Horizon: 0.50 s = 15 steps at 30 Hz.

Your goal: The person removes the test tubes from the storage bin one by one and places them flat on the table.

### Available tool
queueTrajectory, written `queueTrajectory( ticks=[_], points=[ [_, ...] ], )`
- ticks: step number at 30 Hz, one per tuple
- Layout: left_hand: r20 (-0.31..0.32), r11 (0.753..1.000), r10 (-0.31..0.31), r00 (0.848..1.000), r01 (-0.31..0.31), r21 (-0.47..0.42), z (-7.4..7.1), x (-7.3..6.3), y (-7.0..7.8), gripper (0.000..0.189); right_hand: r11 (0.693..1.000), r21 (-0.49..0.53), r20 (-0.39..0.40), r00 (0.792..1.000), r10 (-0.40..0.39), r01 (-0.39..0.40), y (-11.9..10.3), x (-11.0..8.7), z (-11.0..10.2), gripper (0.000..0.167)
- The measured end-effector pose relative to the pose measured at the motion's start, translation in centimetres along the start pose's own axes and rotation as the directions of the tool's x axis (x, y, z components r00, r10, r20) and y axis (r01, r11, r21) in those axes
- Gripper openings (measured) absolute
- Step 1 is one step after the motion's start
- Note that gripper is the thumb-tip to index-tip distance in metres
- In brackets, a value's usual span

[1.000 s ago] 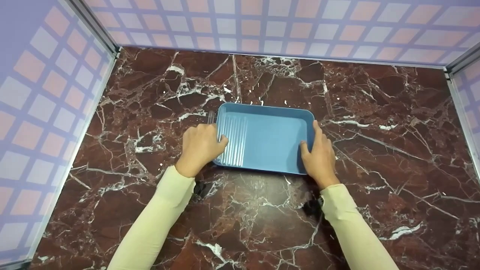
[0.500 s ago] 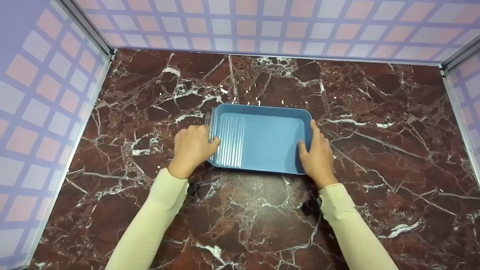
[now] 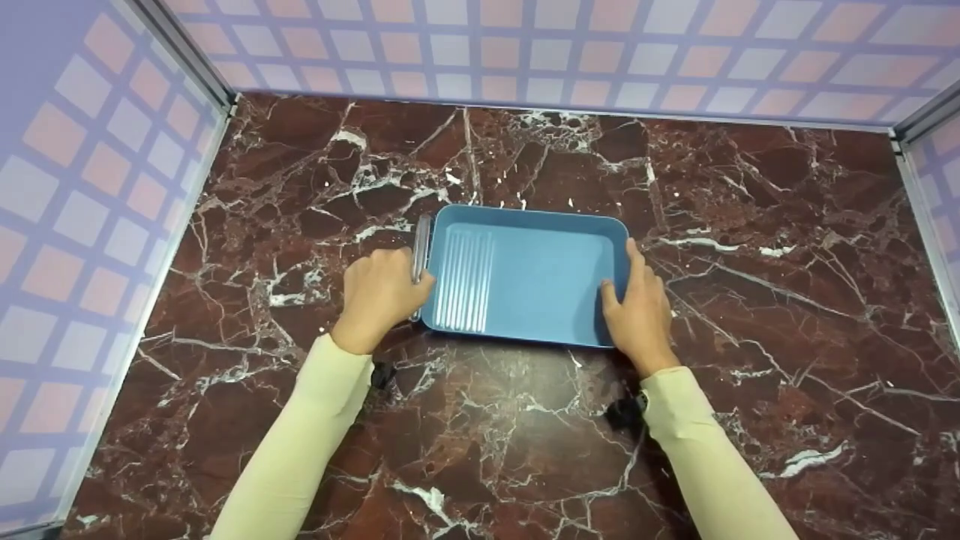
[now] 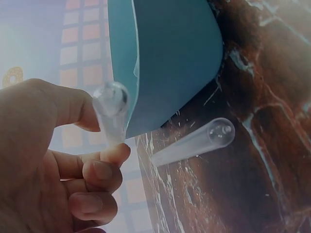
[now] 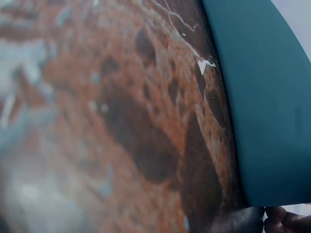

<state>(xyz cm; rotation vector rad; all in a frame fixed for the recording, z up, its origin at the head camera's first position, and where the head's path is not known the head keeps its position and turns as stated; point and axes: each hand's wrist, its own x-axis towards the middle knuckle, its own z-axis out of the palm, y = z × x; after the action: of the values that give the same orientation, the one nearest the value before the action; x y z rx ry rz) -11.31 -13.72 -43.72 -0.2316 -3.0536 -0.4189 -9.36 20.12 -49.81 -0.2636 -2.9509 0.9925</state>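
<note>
A blue rectangular tray [image 3: 551,277] lies on the marbled surface, with a band of glossy parallel ridges [image 3: 465,281] along its left part. My left hand [image 3: 384,292] is just outside the tray's left wall, thumb by the rim. In the left wrist view it pinches a clear round-ended tube [image 4: 111,114] between thumb and curled fingers. A second clear tube [image 4: 194,141] shows beside the tray's outer wall. My right hand [image 3: 637,315] grips the tray's right wall, thumb on the inner side and fingers outside; in the right wrist view only some fingertips [image 5: 286,223] show beyond the tray.
The dark red marbled table [image 3: 750,315] carries small white specks behind the tray. A checked panel [image 3: 525,52] stands along the back, with another panel [image 3: 82,225] at the left. Black wrist devices [image 3: 626,412] sit under the sleeves.
My left hand has drawn leftward from over the tray's left rim, taking the clear tube to outside the wall. The right hand keeps its grip and the tray stays in place.
</note>
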Motion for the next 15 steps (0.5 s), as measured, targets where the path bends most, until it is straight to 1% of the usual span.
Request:
queueTrajectory(
  ticks=[3,7,15],
  points=[
    [-0.005,1.000,-0.002,1.000,0.002,0.006,0.0,0.0,-0.2,0.043,1.000,0.001,0.006,1.000,-0.003,0.003,0.0,0.0,0.0,0.068],
    [0.005,1.000,-0.011,1.000,0.011,-0.004,0.0,0.1,-0.5,0.043,1.000,0.003,0.009,1.000,-0.005,0.005,0.0,0.1,0.1,0.068],
    [0.008,0.999,-0.038,0.999,0.038,-0.008,0.2,0.2,-1.1,0.037,1.000,0.007,0.003,1.000,-0.003,0.003,0.1,0.2,0.0,0.068]
  ],
)
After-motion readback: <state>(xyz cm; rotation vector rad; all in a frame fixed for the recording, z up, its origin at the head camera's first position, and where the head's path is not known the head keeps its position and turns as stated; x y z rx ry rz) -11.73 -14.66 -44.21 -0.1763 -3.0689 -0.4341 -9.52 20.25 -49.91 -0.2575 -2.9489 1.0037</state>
